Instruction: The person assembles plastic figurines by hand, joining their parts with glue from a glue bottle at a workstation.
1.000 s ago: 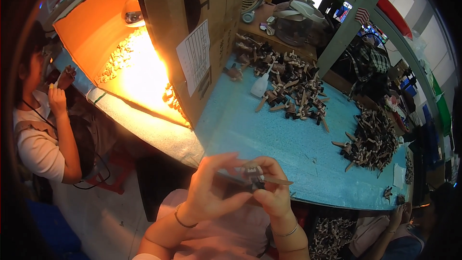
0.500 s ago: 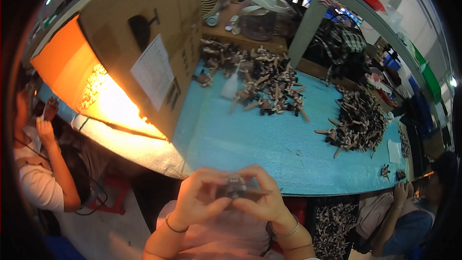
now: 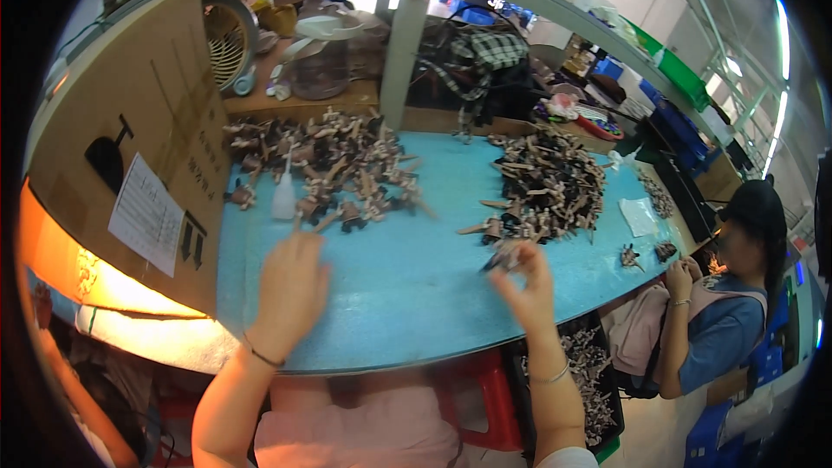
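My right hand (image 3: 530, 290) has a small dark-and-tan figure (image 3: 501, 258) between thumb and fingers. It is just in front of the right-hand heap of similar brown, black and tan figures (image 3: 550, 186). My left hand (image 3: 293, 282), slightly blurred, stretches its fingers over the blue tabletop (image 3: 394, 295) with nothing visible in them. Its fingertips come close to the near edge of the left heap of figures (image 3: 347, 165). A white squeeze bottle with a thin nozzle (image 3: 283, 198) stands upright beside that heap.
A large cardboard box (image 3: 130, 139) bounds the table on the left, with orange light beside it. A grey post (image 3: 407, 43) rises behind. At right are a white sheet (image 3: 639, 217) and a co-worker (image 3: 728, 321). A black crate of parts (image 3: 594, 381) stands below the table edge.
Both hands were together holding a figure near my body. They have parted: the left reaches forward toward the left heap, the right carries the figure toward the right heap. My view has turned right.
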`<control>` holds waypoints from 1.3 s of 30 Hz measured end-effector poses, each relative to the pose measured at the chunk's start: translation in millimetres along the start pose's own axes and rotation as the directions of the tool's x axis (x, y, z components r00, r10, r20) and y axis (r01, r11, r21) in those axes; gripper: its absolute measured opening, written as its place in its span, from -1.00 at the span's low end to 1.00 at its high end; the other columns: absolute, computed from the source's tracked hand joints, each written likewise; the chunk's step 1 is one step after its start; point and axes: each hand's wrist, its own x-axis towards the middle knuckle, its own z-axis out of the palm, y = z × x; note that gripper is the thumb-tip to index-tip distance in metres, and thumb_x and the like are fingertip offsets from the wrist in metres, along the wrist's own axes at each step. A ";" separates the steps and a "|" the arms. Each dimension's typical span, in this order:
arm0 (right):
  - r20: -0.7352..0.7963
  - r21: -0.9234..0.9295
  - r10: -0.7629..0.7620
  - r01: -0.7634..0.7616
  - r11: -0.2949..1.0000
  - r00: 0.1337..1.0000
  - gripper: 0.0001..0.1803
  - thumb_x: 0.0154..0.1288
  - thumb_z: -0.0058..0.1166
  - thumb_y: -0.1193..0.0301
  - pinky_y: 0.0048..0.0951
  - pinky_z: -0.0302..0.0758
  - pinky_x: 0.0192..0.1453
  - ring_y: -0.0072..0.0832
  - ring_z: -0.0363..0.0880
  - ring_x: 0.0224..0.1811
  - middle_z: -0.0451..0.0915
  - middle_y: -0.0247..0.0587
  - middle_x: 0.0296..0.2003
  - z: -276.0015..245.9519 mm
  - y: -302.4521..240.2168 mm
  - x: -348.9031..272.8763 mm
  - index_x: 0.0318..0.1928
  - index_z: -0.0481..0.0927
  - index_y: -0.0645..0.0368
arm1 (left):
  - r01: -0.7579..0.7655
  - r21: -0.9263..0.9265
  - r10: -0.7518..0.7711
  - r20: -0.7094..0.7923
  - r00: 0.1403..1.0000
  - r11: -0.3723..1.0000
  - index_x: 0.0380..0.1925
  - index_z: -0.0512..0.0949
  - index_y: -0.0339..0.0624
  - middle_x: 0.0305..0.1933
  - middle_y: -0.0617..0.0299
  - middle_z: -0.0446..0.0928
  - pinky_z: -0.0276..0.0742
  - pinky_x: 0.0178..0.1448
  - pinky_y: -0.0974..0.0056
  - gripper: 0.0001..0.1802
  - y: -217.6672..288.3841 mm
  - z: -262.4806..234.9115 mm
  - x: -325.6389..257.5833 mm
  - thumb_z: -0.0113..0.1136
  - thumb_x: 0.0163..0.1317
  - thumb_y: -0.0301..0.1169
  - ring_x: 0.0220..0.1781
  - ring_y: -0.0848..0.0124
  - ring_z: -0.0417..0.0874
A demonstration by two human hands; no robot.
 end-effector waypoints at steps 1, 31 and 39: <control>-0.138 0.098 0.044 -0.031 0.995 0.989 -0.55 0.06 0.27 0.45 -0.49 0.43 -0.08 -0.52 0.47 -0.17 0.49 -0.24 -0.14 -17.2 9.2 14.6 -0.06 0.38 0.21 | -0.012 -0.007 0.012 -0.007 1.000 1.000 -0.18 0.43 -0.28 -0.17 0.00 0.46 0.42 -0.11 0.13 -0.69 -9.5 5.7 4.5 0.20 0.06 -0.45 -0.19 0.08 0.50; 0.349 -0.020 -0.241 0.265 0.964 0.905 -0.58 0.15 0.13 0.45 -0.39 0.45 -0.14 -0.37 0.53 -0.20 0.54 -0.14 -0.17 110.3 -53.4 27.0 0.04 0.42 0.25 | 0.035 -0.090 -0.047 -0.140 0.989 0.995 -0.34 0.49 -0.23 -0.15 -0.01 0.55 0.51 -0.15 0.24 -0.80 -2.4 -16.9 -76.7 0.25 -0.01 -0.56 -0.16 0.09 0.57; 0.382 -0.249 -0.138 0.245 0.937 0.914 -0.41 0.18 0.12 0.22 -0.20 0.52 -0.23 -0.03 0.60 -0.31 0.60 0.09 -0.34 257.9 -71.3 85.3 0.08 0.34 0.41 | 0.273 -0.234 -0.308 -0.128 0.943 0.933 -0.17 0.44 -0.28 -0.02 0.01 0.42 0.53 -0.21 0.20 -0.64 2.1 -21.2 -94.6 0.27 0.01 -0.46 -0.25 0.13 0.58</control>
